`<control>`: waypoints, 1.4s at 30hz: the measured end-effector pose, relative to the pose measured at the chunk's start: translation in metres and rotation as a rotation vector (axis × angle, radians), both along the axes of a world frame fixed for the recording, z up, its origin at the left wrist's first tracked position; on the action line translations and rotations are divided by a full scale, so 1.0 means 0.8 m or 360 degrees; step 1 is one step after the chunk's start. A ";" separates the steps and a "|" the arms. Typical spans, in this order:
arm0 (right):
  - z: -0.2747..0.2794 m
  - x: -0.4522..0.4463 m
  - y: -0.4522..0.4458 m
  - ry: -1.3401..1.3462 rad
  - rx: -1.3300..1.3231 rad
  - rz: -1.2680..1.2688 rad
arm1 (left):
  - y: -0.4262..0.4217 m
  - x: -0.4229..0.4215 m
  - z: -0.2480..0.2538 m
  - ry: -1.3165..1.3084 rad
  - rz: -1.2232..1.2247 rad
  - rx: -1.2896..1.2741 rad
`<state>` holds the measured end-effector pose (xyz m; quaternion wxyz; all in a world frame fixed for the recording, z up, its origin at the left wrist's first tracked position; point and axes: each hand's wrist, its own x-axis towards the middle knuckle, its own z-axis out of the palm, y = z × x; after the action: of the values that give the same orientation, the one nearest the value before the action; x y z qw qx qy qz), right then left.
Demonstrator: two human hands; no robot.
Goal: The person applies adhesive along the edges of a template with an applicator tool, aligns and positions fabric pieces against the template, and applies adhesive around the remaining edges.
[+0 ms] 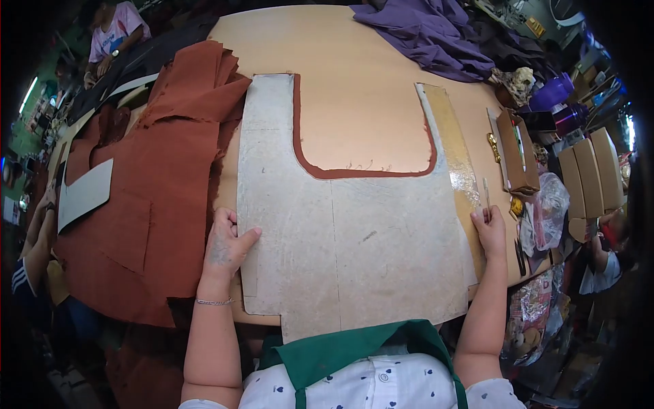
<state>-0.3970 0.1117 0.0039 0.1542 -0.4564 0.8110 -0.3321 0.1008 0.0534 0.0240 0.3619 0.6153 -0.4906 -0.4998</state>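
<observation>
In front of me lies a large grey-white pattern template (381, 238) with a deep U-shaped cutout and pencilled lines. Rust-brown fabric (364, 173) shows as a narrow band along the cutout's edge. My left hand (228, 247) is at the template's left edge, thumb over its top and fingers curled beside it. Between the pinched fingers of my right hand (490, 230) a thin pencil-like stick (486, 191) stands up, by the template's right side. A yellowish taped strip (458, 150) runs along that side.
Stacked rust-brown fabric (163, 198) lies left, with a small white template (87, 194) on it. Purple cloth (426, 37) lies at the back. A cardboard box (518, 153), scissors (520, 258) and a plastic bag (550, 208) line the right edge. Another person (116, 34) is at far left.
</observation>
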 end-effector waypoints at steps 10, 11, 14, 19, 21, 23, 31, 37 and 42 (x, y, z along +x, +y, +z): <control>0.008 0.001 0.002 -0.0097 0.0047 0.0064 | 0.001 -0.004 0.000 -0.0384 -0.0025 -0.0208; 0.008 0.003 0.001 -0.0125 0.0038 0.0058 | 0.000 -0.002 -0.007 -0.0419 -0.0027 -0.0242; 0.001 -0.005 0.003 -0.0064 0.0046 0.0087 | -0.001 -0.007 -0.004 -0.0528 -0.0016 -0.0314; 0.004 -0.002 0.004 -0.0079 0.0062 0.0093 | 0.001 -0.010 -0.004 -0.0735 -0.0031 -0.0405; 0.005 -0.002 0.002 -0.0076 0.0061 0.0099 | 0.005 -0.008 0.006 -0.0669 -0.0055 -0.0296; 0.003 -0.004 0.002 -0.0072 0.0068 0.0101 | 0.005 -0.004 0.006 -0.0558 -0.0069 -0.0217; -0.003 -0.012 0.003 -0.0124 0.0053 0.0110 | 0.006 0.000 0.010 -0.0623 -0.0121 -0.0212; -0.001 -0.010 0.003 -0.0095 0.0067 0.0122 | 0.008 -0.003 0.020 -0.0724 -0.0137 -0.0173; 0.001 -0.009 0.003 -0.0141 0.0051 0.0136 | 0.008 -0.004 0.019 -0.0742 -0.0133 -0.0203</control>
<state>-0.4039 0.1137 0.0045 0.2112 -0.4730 0.7883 -0.3320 0.0975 0.0596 0.0389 0.2560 0.6691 -0.6164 -0.3268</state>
